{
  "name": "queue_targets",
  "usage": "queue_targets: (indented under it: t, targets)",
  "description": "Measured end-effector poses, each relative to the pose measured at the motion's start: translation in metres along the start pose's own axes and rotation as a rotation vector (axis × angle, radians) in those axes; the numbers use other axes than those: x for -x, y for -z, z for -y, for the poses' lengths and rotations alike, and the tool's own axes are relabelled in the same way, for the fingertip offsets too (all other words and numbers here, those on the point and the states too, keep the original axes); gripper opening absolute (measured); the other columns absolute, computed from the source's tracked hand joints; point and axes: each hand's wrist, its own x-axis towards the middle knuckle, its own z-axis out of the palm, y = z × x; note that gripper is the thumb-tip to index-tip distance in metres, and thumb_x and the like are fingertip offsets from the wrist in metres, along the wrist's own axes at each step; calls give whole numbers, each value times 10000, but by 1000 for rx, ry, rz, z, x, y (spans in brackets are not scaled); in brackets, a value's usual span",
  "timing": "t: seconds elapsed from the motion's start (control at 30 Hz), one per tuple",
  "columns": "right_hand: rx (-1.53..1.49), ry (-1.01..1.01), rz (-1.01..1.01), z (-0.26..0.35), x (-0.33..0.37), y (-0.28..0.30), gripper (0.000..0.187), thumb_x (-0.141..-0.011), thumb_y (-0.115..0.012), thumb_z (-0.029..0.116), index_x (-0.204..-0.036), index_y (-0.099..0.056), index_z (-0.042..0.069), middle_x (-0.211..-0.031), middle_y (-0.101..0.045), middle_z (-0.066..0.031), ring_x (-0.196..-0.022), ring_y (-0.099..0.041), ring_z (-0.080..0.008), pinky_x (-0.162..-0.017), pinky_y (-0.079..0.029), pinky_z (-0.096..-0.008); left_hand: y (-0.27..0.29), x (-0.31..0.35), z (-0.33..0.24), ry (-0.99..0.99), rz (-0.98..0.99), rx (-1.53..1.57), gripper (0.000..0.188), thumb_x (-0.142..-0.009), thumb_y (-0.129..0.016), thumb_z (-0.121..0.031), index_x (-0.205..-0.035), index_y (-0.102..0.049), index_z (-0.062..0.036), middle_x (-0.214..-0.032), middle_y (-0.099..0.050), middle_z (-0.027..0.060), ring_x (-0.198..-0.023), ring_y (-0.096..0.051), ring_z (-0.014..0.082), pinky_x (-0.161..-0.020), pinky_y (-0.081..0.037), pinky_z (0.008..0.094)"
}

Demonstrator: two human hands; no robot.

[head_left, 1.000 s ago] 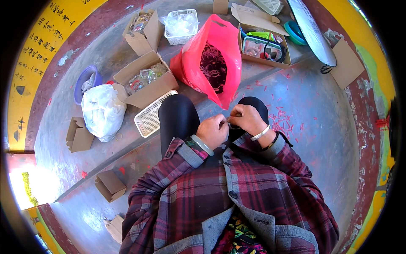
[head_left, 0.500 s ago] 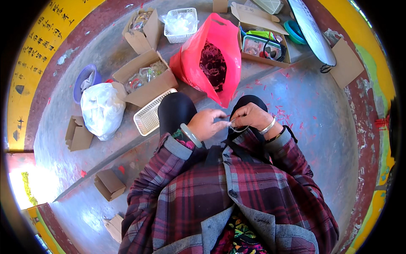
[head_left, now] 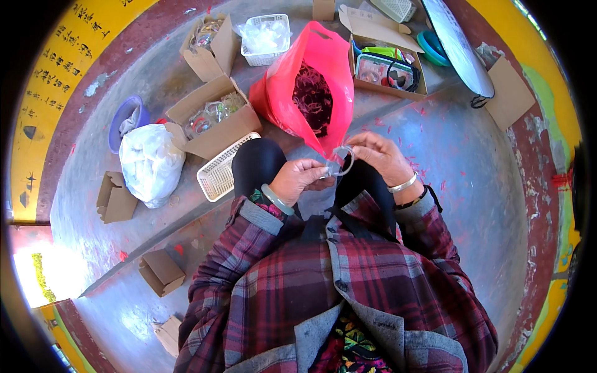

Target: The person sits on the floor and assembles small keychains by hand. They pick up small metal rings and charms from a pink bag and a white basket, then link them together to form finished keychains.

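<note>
A pale, thin ring like a small hoop point(head_left: 352, 163) is held up between my two hands, just over the near edge of the red plastic bag. My left hand point(head_left: 298, 179) pinches its lower left side between thumb and fingers. My right hand point(head_left: 382, 158) has its thumb and fingertips closed at its upper right side. Whether the ring is one closed piece or has loose ends is too small to tell. The red bag point(head_left: 273, 96) stands open in front of my knees, with a heap of dark, thin reddish loops point(head_left: 312, 99) inside.
Left of the bag are a cardboard box point(head_left: 217, 133) of clear packets, a white basket point(head_left: 214, 180), a full white plastic bag point(head_left: 151, 163) and a purple basin point(head_left: 115, 130). A cardboard box of goods point(head_left: 385, 90) stands at the right. Red scraps point(head_left: 423, 171) litter the floor.
My right hand has moved forward and opened out from a tight pinch. My left hand has shifted slightly left and its fingers now close on the ring, which is turned up into clearer view.
</note>
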Motion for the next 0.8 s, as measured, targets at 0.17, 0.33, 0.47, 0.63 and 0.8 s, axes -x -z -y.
queue_targets:
  t: [0.17,0.33,0.47,0.63,0.8]
  targets:
    - [99,22,-71,-8,10,-6,149,-795,-661,94,-904,-631,-3,-775,-579,13,-710,-505,-50,-640,-404,-198,2,-1,-1,-91,-47,63,187,-895,-545,-163,-1017,-582,-27,-952,-653,123,-882,-637,191,-726,-471,269]
    - [177,151,-33,4,12,-24,118,-775,-649,35,-882,-648,-12,-772,-585,-1,-698,-517,-64,-636,-415,-223,-5,1,0,-102,-25,44,190,-897,-542,-171,-1020,-583,-32,-948,-656,108,-869,-633,172,-714,-462,256]
    - [452,275,163,9,12,-18,178,-753,-610,-1,-926,-650,5,-703,-568,-9,-649,-468,-43,-560,-392,-223,-5,2,1,-72,7,-13,189,-899,-540,-177,-1013,-582,-32,-941,-658,104,-835,-629,148,-704,-459,237]
    - [441,226,-17,11,12,-14,160,-740,-585,-22,-893,-624,2,-714,-575,-74,-637,-557,-166,-577,-437,-272,-6,3,0,-45,22,11,186,-897,-539,-172,-1010,-587,-32,-906,-665,97,-751,-605,100,-651,-439,200]
    - [554,489,117,13,7,-19,83,-778,-582,9,-857,-606,16,-708,-576,-114,-643,-552,-277,-571,-433,-326,-6,2,3,-63,14,-77,183,-886,-559,-184,-982,-591,-32,-893,-668,89,-718,-601,87,-599,-395,179]
